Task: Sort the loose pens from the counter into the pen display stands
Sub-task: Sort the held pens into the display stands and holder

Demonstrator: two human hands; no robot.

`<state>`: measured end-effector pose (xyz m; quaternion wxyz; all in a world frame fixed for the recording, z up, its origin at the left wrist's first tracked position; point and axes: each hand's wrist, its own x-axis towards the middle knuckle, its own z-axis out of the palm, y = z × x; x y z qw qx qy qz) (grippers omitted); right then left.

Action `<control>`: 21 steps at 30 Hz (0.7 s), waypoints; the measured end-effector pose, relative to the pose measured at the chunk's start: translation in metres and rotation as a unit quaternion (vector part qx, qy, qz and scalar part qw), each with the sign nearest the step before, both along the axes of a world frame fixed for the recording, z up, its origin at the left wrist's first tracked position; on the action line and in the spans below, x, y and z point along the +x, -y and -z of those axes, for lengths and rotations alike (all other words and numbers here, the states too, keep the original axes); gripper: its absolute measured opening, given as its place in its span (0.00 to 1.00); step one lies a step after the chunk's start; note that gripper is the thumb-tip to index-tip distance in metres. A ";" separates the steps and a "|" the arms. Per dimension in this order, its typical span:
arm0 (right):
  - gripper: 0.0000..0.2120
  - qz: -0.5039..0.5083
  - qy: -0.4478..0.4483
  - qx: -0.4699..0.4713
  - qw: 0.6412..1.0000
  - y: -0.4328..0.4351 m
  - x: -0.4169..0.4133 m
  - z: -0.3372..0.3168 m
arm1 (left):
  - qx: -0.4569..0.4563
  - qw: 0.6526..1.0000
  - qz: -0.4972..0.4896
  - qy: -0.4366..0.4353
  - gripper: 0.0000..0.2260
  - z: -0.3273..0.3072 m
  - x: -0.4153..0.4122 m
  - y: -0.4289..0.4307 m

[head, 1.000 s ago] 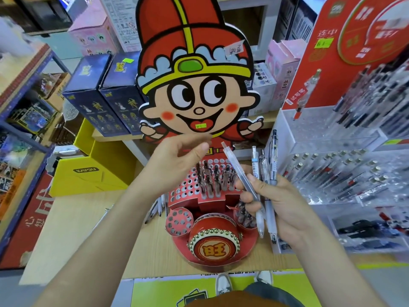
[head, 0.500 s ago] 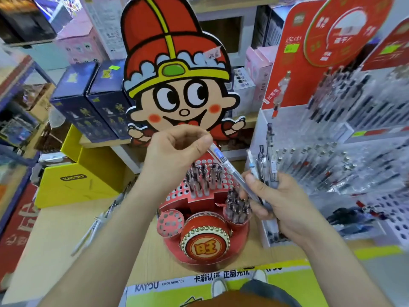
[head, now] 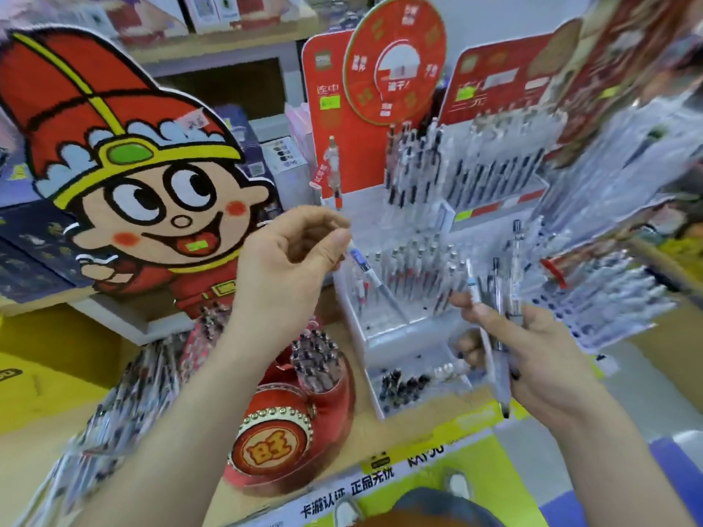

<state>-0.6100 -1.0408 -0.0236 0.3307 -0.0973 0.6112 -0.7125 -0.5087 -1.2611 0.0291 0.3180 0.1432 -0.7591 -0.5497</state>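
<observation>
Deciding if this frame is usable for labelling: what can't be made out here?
Head view only.
Pen in the left hand: fingers hide its upper end; target slot in the white stand unclear.
Pens in the right hand: overlapping and blurred, count unknown.
Loose pens on the counter: motion blur, left forearm covers some.
Far-right racks: blurred, cut by the edge.
</observation>
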 end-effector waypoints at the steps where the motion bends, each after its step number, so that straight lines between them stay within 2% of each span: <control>1: 0.15 0.006 0.003 -0.004 1.000 -0.008 -0.004 -0.001 | 0.001 1.000 0.007 0.000 0.05 0.000 -0.007 -0.009; 5: 0.16 0.022 0.011 -0.039 0.999 -0.044 -0.030 0.004 | 0.006 0.999 0.037 0.009 0.03 0.003 -0.041 -0.055; 9: 0.15 0.027 0.003 -0.015 1.000 -0.080 -0.059 0.006 | -0.008 0.999 0.042 0.022 0.03 0.009 -0.072 -0.099; 11: 0.11 0.006 -0.001 0.003 1.000 -0.102 -0.075 0.004 | -0.051 0.997 0.034 0.039 0.04 0.014 -0.089 -0.122; 15: 0.12 0.002 0.015 0.019 1.000 -0.136 -0.110 0.010 | -0.133 0.989 -0.046 0.052 0.08 0.021 -0.117 -0.146; 16: 0.18 -0.010 0.017 0.016 1.000 -0.142 -0.119 0.014 | -0.135 0.987 -0.070 0.055 0.08 0.022 -0.123 -0.148; 18: 0.38 -0.025 0.017 0.016 0.999 -0.152 -0.134 0.020 | -0.151 0.980 -0.114 0.066 0.08 0.026 -0.133 -0.148; 20: 0.44 -0.041 0.018 0.004 0.999 -0.159 -0.146 0.024 | -0.172 0.971 -0.150 0.078 0.06 0.031 -0.141 -0.148; 21: 0.41 -0.053 0.024 -0.006 0.998 -0.160 -0.150 0.025 | -0.178 0.966 -0.165 0.085 0.06 0.033 -0.144 -0.148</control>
